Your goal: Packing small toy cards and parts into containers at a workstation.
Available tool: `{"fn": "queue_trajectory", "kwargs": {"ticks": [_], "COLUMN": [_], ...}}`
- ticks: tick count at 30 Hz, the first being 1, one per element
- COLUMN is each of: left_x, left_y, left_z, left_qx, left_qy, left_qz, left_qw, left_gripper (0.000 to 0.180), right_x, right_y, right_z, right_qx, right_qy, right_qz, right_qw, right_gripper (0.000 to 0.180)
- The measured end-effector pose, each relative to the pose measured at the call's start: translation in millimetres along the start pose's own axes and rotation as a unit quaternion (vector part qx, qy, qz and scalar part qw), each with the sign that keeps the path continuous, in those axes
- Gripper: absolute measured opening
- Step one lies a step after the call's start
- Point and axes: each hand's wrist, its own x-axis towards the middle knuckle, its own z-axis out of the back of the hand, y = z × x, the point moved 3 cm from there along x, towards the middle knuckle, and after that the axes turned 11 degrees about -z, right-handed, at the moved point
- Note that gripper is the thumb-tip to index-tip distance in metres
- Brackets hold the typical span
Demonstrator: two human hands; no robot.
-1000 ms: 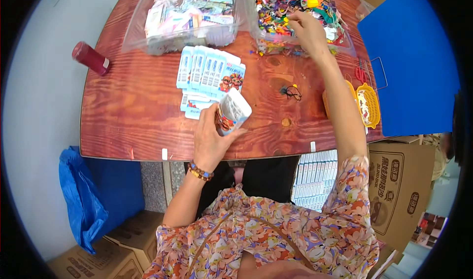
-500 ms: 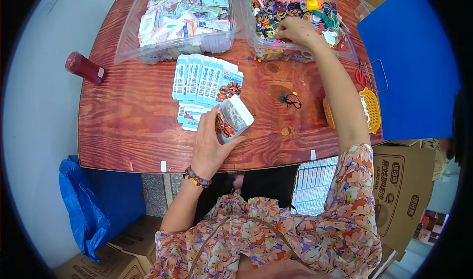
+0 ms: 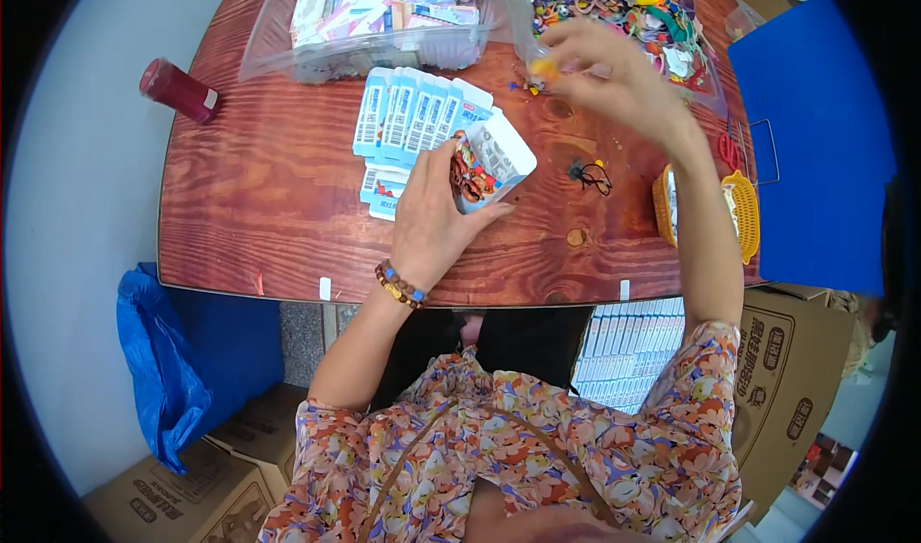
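My left hand grips a small light-blue and white box, tilted with its open end up and to the right. My right hand is in the air just in front of the bin of small colourful trinkets. A small orange-yellow piece is pinched at its fingertips, too smeared to name. Beyond my left hand, a fanned row of flat light-blue cartons lies on the wooden table. Next to the trinket bin, a clear plastic bin holds many small printed packets.
A dark red jar stands at the left. To the right are yellow baskets, red-handled scissors and a blue panel. A black stringy trinket lies mid-table. Cardboard boxes stand below the edge.
My right hand has come up out of the trinket bin and toward me, carrying a small orange-yellow piece. The left hand still holds the box. The whole view has shifted slightly.
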Motion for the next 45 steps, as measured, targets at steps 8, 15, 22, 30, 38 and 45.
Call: {"fn": "queue_trajectory", "kwargs": {"ticks": [8, 15, 22, 30, 38, 45], "left_x": [-2, -12, -16, -17, -19, -17], "left_y": [-4, -3, -3, -5, -11, -6], "left_z": [-10, -12, -4, -4, -12, -9], "left_qx": [0.020, 0.016, 0.005, 0.002, -0.002, -0.005], "left_qy": [0.040, 0.061, 0.054, 0.068, 0.062, 0.071], "left_qz": [0.017, 0.021, 0.023, 0.037, 0.008, 0.011], "left_qw": [0.999, 0.998, 0.998, 0.997, 0.998, 0.997], "left_gripper": [0.086, 0.087, 0.085, 0.085, 0.086, 0.087], "right_x": [-30, 54, 120, 88, 80, 100], "right_y": [33, -65, -134, -132, -127, -127], "right_z": [-58, 12, 1, 31, 36, 23], "right_qx": [-0.306, -0.265, -0.391, -0.093, 0.026, -0.472], "right_qy": [0.008, -0.150, 0.015, -0.026, -0.030, -0.050], "right_qz": [0.164, -0.064, -0.229, -0.242, -0.211, -0.219], "right_qw": [0.938, 0.950, 0.891, 0.965, 0.977, 0.852], "right_gripper": [0.019, 0.022, 0.021, 0.017, 0.023, 0.023]}}
